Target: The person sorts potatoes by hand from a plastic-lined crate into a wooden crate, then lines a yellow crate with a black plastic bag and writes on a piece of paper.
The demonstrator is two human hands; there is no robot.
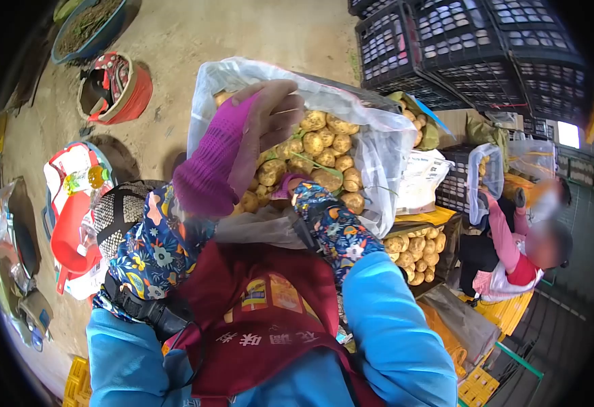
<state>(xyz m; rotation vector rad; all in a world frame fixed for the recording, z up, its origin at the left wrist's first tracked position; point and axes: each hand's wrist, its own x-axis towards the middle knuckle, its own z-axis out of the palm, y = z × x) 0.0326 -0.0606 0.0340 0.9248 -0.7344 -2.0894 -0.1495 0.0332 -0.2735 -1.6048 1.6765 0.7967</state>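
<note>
My left hand point(270, 114) is raised over a crate lined with clear plastic film point(385, 142). A purple knitted glove point(214, 154) covers its wrist and part of the palm, and its fingers stretch to the right with nothing visible in them. Potatoes point(324, 139) fill the crate beneath it, some with bits of green leaf point(329, 171) on top. Lower down, my right hand point(289, 184), also in purple, reaches among the potatoes. Its fingers are mostly hidden by the flowered sleeve point(334, 220) and the potatoes, so its grip cannot be made out.
More potatoes point(415, 254) fill a crate at right, near a white printed sheet point(422, 180). Black crates point(460, 41) are stacked behind. A co-worker in pink sleeves point(504, 230) sits far right. On the left floor stand a red bucket point(137, 91) and a red scoop point(76, 234).
</note>
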